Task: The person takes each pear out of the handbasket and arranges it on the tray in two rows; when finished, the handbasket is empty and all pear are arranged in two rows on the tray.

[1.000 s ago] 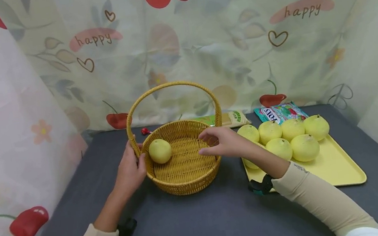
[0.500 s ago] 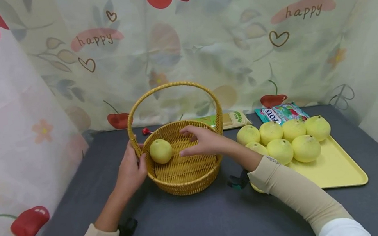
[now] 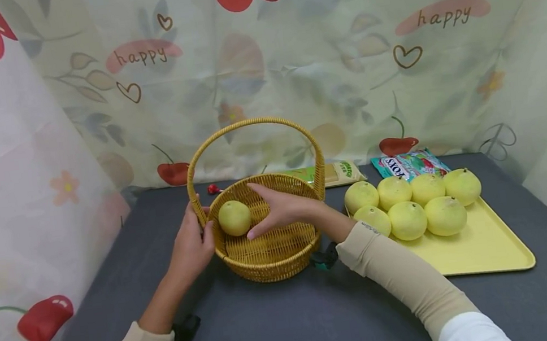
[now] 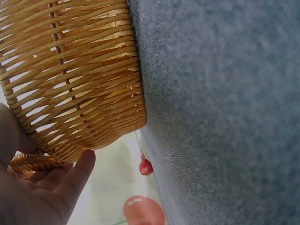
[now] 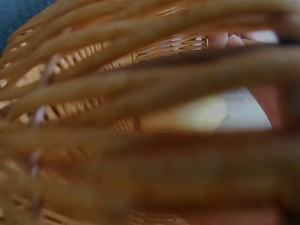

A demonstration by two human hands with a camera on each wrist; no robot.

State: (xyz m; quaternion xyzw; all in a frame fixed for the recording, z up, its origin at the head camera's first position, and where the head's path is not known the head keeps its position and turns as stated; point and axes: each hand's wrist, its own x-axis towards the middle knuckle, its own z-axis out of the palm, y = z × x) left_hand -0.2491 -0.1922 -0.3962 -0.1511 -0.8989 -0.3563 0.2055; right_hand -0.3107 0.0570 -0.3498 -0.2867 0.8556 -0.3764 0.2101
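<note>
A wicker basket (image 3: 270, 271) with a tall arched handle stands on the dark table. One round pale yellow-green fruit (image 3: 235, 218), pomelo-like, lies inside at the left. My left hand (image 3: 192, 246) grips the basket's left side where the handle meets the rim; in the left wrist view its thumb and fingers pinch the rim beside the woven wall (image 4: 79, 75). Inside the basket my right hand (image 3: 283, 208) reaches toward the fruit with thumb and fingers spread; nothing is held. Blurred wicker (image 5: 140, 173) fills most of the right wrist view, hiding the right fingers' exact contact.
To the right, a yellow tray (image 3: 493, 246) bears several similar fruits (image 3: 408, 221). Behind it lies a blue-green Fox's bag (image 3: 408, 165). A flat green-and-tan packet (image 3: 343, 173) and a small red-headed object (image 3: 213, 189) lie behind the basket. Patterned cloth surrounds the table.
My right hand has moved left from the basket's right rim across its inside, up to the fruit, its thumb and fingers spreading apart. The left hand keeps its hold; the basket has stayed put.
</note>
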